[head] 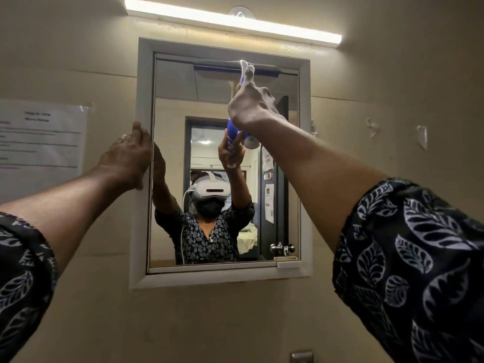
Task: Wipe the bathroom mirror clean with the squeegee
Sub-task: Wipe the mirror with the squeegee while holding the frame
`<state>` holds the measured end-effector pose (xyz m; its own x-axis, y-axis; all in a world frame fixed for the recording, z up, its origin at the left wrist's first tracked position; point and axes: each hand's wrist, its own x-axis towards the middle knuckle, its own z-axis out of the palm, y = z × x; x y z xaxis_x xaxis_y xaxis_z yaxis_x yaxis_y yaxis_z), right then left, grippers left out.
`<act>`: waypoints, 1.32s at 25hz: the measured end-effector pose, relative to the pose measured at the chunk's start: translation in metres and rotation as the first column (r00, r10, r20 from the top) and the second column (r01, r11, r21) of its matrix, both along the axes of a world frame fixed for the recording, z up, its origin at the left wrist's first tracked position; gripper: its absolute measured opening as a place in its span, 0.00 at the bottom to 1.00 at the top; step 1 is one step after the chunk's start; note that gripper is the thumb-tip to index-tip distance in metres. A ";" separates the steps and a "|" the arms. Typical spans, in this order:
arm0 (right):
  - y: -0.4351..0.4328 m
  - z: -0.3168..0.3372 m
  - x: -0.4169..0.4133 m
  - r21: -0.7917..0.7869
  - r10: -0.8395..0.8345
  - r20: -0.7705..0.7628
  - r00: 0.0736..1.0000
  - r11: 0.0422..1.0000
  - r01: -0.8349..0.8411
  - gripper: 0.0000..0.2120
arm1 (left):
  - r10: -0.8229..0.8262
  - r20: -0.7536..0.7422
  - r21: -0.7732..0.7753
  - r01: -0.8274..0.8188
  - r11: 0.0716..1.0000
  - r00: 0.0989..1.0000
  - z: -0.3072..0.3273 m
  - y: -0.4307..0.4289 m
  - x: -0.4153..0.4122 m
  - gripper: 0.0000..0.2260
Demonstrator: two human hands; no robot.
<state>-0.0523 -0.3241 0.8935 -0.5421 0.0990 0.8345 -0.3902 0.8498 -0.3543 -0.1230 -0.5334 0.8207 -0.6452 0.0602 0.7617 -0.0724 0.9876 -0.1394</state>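
So the squeegee [244, 74] is right up at the top edge of the mirror [172, 113], blade lying flat along the glass just under the frame [142, 100], a bit right of the middle. The right grip [251, 106] is clenched around its blue handle, arm stretched way up. The left grip [128, 155] is wrapped round the left edge of the frame about halfway down, looks like it's steadying the thing. As for progress, my guess is this is the start of a downward pull, since the blade sits at the very top and everything below it has yet to be swept on this pass. Honestly can't tell how much is already done: the glass looks pretty clear to me, no foam or obvious streaks, but the lighting isn't great for spotting smears. There's a little white tab [288, 263] at the bottom right corner of the mirror. Around it: a long strip light [230, 20] glowing above the top edge, a clear suction hook [241, 12] just over that, and a printed paper notice [39, 142] taped to the beige wall [392, 87] off to the left. The reflection shows a door with a metal knob [277, 248] behind.
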 end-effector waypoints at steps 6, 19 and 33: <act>0.005 -0.036 0.005 0.007 -0.011 0.034 0.999 1.000 0.011 0.32 | -0.012 0.000 -0.013 0.012 1.000 1.000 0.000 -0.001 0.000 0.55; -0.011 -0.253 0.018 -0.162 0.172 0.303 0.937 0.979 -0.127 0.32 | 0.011 0.017 -0.028 -0.011 1.000 1.000 0.001 -0.001 0.001 0.55; 0.000 -0.275 0.050 -0.152 0.151 0.635 0.758 0.986 -0.069 0.28 | 0.011 0.004 -0.025 -0.011 1.000 1.000 0.000 0.000 0.001 0.56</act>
